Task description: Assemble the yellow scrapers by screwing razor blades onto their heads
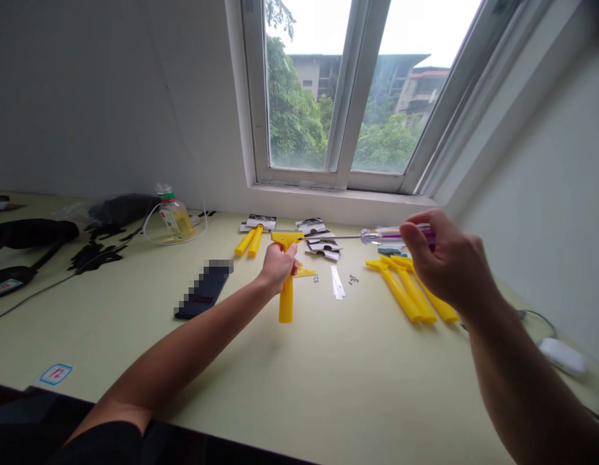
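My left hand (279,265) is closed round the neck of a yellow scraper (286,303), held upright with its head at the top. In my right hand (442,258) is a screwdriver (384,236) with a clear handle, lying level. Its shaft points left, and the tip meets the side of the scraper's head or lies very close to it. Behind my left hand, a loose yellow piece (305,273) rests on the table by small screws (315,279). Flat white blades or strips (337,284) lie to the right, beside more small metal parts (353,279).
Several yellow scraper handles (401,294) lie below my right hand. Two more yellow handles (251,242) sit by printed cards (261,221) at the back. A black phone (205,290), a bottle (176,216) and dark cables are on the left. A white mouse-like object (563,356) lies right.
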A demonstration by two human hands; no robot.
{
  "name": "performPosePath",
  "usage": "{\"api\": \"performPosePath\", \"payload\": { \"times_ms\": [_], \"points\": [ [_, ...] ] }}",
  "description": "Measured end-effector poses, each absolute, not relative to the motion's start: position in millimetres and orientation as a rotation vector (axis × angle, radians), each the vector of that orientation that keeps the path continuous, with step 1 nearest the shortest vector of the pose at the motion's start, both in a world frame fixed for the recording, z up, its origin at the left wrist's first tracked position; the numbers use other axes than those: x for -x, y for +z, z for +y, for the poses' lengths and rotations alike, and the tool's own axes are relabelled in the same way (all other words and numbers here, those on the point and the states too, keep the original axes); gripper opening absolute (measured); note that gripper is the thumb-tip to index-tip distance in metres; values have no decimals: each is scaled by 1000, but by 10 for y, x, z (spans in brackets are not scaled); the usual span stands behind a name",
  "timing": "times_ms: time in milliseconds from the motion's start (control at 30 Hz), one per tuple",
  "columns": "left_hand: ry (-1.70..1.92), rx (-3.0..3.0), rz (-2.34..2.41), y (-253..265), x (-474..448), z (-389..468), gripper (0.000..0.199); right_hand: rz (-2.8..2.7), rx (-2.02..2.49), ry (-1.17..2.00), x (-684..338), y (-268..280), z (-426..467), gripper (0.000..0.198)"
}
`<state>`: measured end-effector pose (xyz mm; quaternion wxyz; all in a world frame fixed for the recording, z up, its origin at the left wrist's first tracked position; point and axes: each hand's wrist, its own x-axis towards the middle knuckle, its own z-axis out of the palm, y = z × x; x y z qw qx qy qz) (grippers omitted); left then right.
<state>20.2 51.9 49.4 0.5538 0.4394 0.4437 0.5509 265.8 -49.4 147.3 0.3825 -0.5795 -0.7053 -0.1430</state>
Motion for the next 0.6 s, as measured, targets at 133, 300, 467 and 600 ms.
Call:
{"api": "performPosePath", "payload": {
  "times_ms": [133, 300, 467, 600],
  "points": [
    [1282, -1050, 1083, 417, -101, 485, 18, -2045, 1252, -10, -2651, 1404, -431, 40],
    [1297, -1084, 1072, 492, -57, 453, 18, -1989, 1312, -115, -2731, 1383, -341, 39],
    [1313, -1126, 1051, 510, -5, 336, 18, -1884, 1354, -115, -2778, 1268, -410, 33],
    [1289, -1216, 1080, 432, 83, 164, 17, -1868, 1278, -10, -2783, 1068, -535, 34]
  ]
}}
